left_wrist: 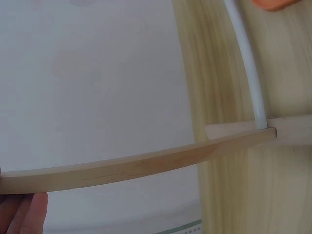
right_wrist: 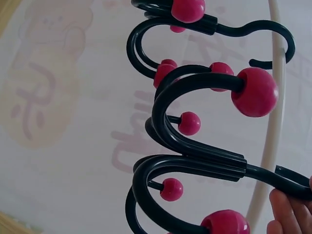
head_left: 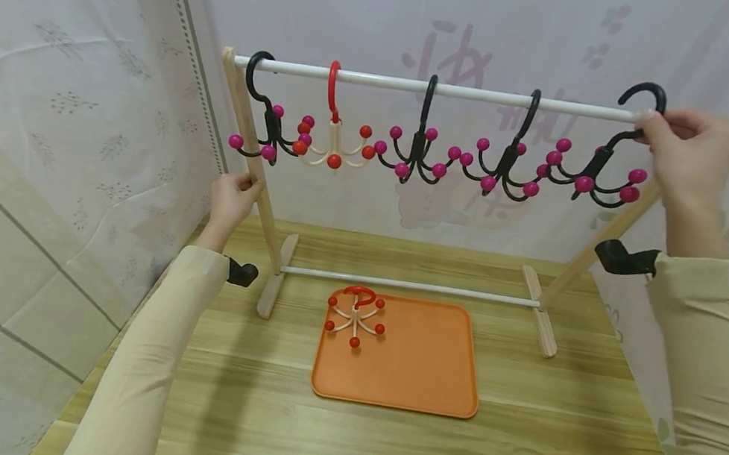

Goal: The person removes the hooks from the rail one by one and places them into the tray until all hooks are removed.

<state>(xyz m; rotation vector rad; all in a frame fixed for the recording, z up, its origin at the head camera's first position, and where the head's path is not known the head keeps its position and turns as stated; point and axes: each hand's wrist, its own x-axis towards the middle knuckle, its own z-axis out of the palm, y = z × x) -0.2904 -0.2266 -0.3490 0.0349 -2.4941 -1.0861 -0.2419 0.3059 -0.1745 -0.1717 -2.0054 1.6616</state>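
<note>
One black hanger (head_left: pixel 596 165) — gripped in right hand (head_left: pixel 698 157), slanting down-left.

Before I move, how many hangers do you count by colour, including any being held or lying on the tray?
Black-and-pink hangers: 4
Red-and-cream hangers: 2
Total: 6

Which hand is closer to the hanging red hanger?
Left: the left hand holds the post, lower left of the red hanger; right hand grips a black hanger, far right.
</note>
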